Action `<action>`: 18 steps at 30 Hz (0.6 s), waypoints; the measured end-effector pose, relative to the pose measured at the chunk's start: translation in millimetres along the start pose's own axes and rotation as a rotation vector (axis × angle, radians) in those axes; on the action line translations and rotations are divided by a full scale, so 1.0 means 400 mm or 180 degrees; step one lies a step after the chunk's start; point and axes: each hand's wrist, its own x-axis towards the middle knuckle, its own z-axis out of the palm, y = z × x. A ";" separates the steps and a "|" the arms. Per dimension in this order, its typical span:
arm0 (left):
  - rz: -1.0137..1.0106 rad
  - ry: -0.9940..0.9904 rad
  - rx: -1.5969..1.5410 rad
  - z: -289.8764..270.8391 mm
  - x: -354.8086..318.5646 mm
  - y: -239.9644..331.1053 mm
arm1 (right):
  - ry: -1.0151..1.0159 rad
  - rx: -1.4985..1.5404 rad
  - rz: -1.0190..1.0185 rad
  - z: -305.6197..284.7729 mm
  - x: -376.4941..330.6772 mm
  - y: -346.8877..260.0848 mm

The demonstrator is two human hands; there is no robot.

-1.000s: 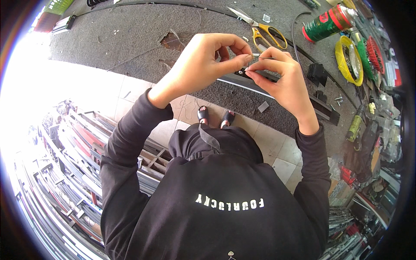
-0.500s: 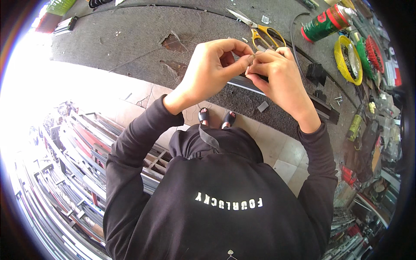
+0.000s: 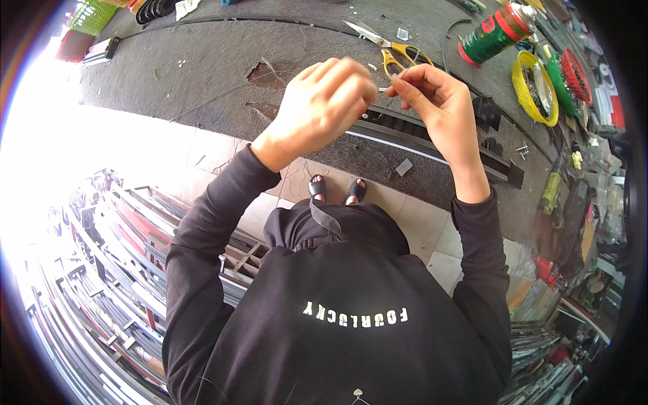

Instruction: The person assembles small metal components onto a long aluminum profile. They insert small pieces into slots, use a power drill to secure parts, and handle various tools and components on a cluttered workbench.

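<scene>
Your two hands are raised apart over the worktop (image 3: 196, 64), the right one pinching a small pale piece (image 3: 383, 89).
Your right hand (image 3: 437, 101) has the thumb and fingers brought narrowly together, and the piece sits at their tips, near the left hand; it is too small for telling its exact shape. Your left hand (image 3: 325, 104) is curled and blurred, its fingertips hidden, so I cannot tell whether it holds something. The scissors (image 3: 385, 43) lie just beyond, with their yellow handles partly covered by your right hand, which also hides some part of the black rail (image 3: 432, 140).
</scene>
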 end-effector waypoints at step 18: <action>0.0749 -0.1878 0.1038 0.016 0.074 0.028 | 0.0221 -0.2530 -0.1832 -0.024 -0.056 0.066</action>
